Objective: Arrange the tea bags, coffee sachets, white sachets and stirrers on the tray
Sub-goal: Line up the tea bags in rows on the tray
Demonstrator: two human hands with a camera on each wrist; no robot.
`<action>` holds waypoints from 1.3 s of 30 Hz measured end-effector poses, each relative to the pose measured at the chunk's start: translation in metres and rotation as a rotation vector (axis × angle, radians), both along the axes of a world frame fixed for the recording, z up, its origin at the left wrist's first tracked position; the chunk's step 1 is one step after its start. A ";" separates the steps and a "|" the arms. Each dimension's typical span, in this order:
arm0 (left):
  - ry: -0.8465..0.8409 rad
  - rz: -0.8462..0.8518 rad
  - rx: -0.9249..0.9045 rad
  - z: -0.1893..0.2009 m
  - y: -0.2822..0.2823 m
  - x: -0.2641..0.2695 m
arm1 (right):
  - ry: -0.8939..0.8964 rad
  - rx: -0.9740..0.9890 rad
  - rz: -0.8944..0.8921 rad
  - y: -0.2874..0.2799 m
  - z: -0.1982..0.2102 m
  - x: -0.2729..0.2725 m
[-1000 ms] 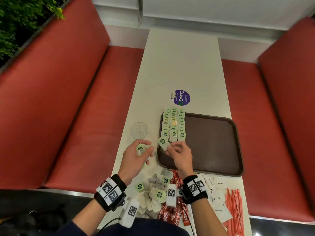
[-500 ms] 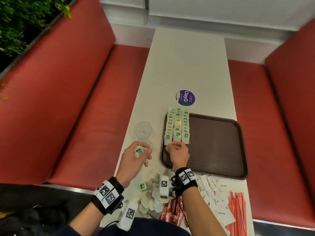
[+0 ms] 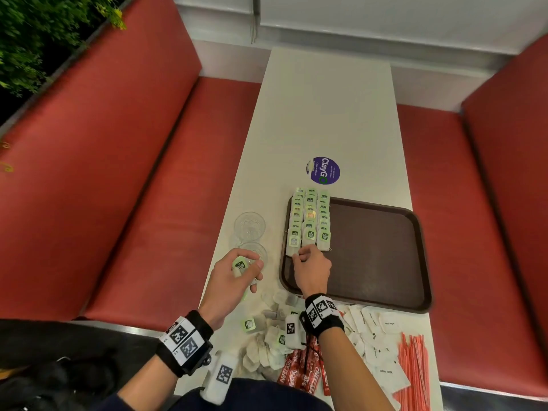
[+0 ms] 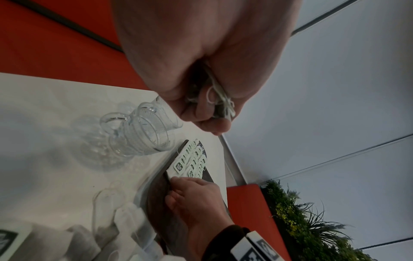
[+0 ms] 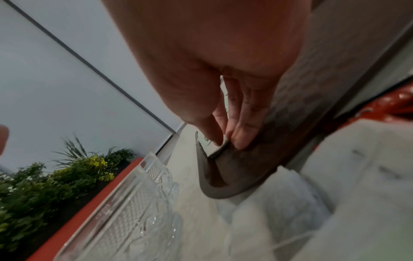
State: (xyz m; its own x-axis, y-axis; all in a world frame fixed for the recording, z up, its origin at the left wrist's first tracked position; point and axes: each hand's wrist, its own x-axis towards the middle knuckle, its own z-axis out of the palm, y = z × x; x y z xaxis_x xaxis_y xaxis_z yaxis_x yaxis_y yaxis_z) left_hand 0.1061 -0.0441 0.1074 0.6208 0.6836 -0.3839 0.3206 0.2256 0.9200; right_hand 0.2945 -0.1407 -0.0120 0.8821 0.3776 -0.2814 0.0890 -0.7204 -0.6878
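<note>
The right hand (image 3: 311, 269) pinches the near edge of a tea bag (image 3: 293, 244) at the near end of the tray (image 3: 382, 256)'s left column, the left hand (image 3: 234, 280) clutches spare bags (image 3: 240, 266) left of it — light, limp paper, best taken by the edge or tag.

Booth clutter, nothing fancy

Two clear cut glasses (image 3: 249, 226) stand on the white table (image 3: 326, 99). The nearer one is right past the left fingers (image 3: 255, 266) and partly hidden by them; the other sits just beyond it, and the two look like they touch. A round purple sticker (image 3: 323, 171) is stuck flat on the tabletop, well beyond the right fingers (image 3: 299, 257). Red padded benches (image 3: 133, 173) run down both sides, and green plants (image 3: 29, 34) with a few yellow blooms sit far off behind the left one.
</note>
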 end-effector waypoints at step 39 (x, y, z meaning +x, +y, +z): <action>-0.268 -0.057 -0.159 0.015 -0.013 0.028 | 0.197 0.341 0.554 -0.032 0.191 -0.014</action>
